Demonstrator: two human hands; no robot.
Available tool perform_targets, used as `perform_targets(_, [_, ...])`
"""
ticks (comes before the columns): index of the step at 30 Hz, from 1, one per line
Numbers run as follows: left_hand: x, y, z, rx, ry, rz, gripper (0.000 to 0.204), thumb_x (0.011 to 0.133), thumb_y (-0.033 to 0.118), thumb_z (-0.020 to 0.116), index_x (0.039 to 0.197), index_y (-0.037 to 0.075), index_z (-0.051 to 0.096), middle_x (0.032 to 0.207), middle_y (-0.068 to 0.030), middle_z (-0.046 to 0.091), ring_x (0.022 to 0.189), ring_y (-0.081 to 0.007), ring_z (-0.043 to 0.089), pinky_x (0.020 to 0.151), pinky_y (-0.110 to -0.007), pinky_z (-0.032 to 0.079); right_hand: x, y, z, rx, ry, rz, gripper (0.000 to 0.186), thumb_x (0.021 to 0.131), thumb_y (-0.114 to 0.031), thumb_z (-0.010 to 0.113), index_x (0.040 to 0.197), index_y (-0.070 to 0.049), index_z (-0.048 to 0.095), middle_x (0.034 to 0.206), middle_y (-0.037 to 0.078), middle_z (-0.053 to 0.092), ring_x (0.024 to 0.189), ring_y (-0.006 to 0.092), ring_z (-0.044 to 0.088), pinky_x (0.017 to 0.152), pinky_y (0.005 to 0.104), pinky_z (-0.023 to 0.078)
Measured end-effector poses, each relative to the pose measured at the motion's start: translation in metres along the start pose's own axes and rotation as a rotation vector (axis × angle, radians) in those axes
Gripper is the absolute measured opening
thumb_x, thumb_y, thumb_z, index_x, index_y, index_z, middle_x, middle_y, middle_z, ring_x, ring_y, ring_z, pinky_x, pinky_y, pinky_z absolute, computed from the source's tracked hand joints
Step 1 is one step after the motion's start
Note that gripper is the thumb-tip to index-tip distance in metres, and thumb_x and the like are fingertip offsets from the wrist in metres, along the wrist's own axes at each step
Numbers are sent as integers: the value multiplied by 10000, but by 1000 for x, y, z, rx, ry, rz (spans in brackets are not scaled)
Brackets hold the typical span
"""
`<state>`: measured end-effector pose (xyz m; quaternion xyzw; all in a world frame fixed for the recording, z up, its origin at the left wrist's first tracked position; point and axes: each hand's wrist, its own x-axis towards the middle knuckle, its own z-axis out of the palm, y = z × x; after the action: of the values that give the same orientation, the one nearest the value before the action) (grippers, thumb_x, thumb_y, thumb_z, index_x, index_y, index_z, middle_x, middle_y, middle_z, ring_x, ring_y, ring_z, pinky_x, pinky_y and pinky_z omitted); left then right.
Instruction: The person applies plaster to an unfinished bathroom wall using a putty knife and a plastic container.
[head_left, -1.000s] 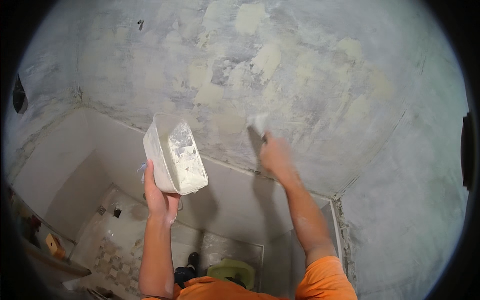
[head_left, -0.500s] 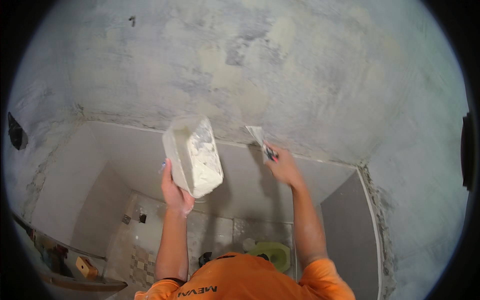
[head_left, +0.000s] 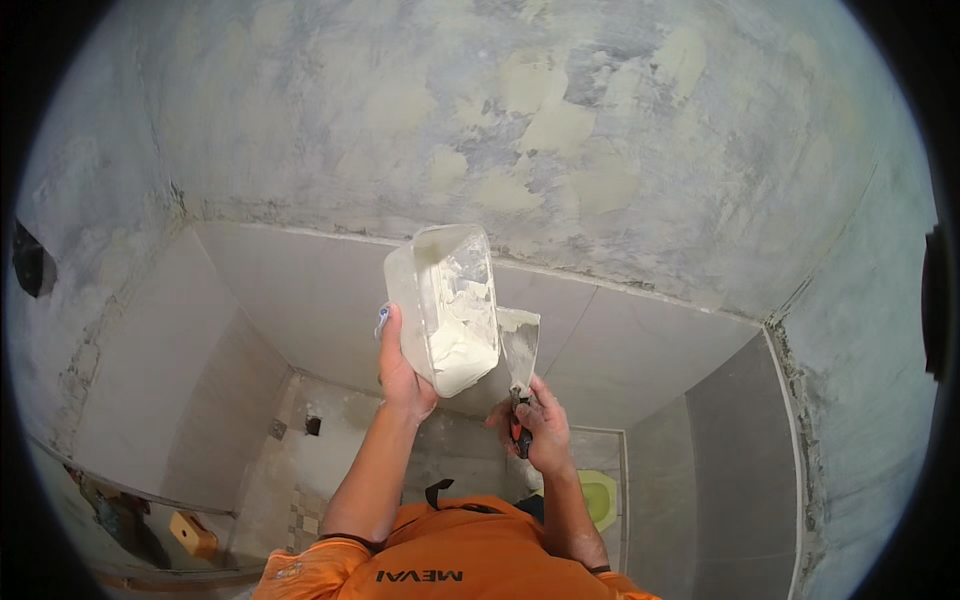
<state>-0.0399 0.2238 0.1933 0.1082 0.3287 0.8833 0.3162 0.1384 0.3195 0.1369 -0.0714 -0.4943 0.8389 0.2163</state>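
My left hand [head_left: 405, 375] holds a translucent plastic tub [head_left: 412, 310] from its lower left side, tilted so its inside shows. Cream-coloured putty [head_left: 462, 345] lies thick at the tub's near end and smears its walls. In my right hand [head_left: 543, 430] is a putty knife [head_left: 520, 345], its blade pointing up, its handle black and red. The blade has putty on it and stands just right of the tub; whether they touch I cannot tell. Ahead, the grey plastered wall [head_left: 350, 130] carries pale putty patches [head_left: 558, 128].
Below the plaster, grey tiles [head_left: 640, 345] cover the lower wall, with a rough ledge along their top. Down on the floor are a yellow-green squat toilet [head_left: 597, 500] and a dark square drain opening [head_left: 313, 426]. At lower left stands an orange-yellow stool [head_left: 193, 535].
The putty knife has come away from the wall, down and back beside the tub, its blade now upright. The tub appears farther right as the view has shifted.
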Motion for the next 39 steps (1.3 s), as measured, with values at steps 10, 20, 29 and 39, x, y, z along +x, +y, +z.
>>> perform_targets(10, [25, -4, -32, -76, -70, -132, 641, 1062, 494, 357, 1480, 10, 395, 1364, -169, 565, 1224, -299, 594, 1025, -443, 490, 5, 49, 5, -35, 124, -67, 566, 1051, -91, 453, 1580, -77, 252, 967, 232, 675, 557, 125, 537, 516, 255, 460])
perform_targets(20, [52, -26, -82, -126, -8, -283, 601, 1042, 480, 446, 1480, 74, 384, 1329, -113, 551, 1203, -246, 586, 993, -418, 501, 26, 71, 13, -187, 260, 5, 556, 1042, -66, 471, 1579, -94, 328, 936, 147, 681, 561, 74, 497, 535, 214, 434])
perform_targets(29, [57, -43, -79, 330, -148, -196, 609, 1015, 475, 530, 1449, 83, 359, 1251, -70, 536, 1194, -183, 553, 974, -393, 497, 40, 52, 8, -411, 431, 76, 556, 1031, -55, 490, 1571, -115, 371, 817, 7, 595, 584, 43, 450, 532, 199, 404])
perform_targets(39, [86, -86, -119, -68, -143, -452, 671, 1025, 529, 481, 1505, 73, 372, 1394, -140, 548, 1249, -312, 585, 1032, -481, 507, -14, 18, -15, -389, 734, 239, 522, 951, -22, 609, 1460, -63, 502, 801, 4, 641, 544, 33, 451, 498, 199, 361])
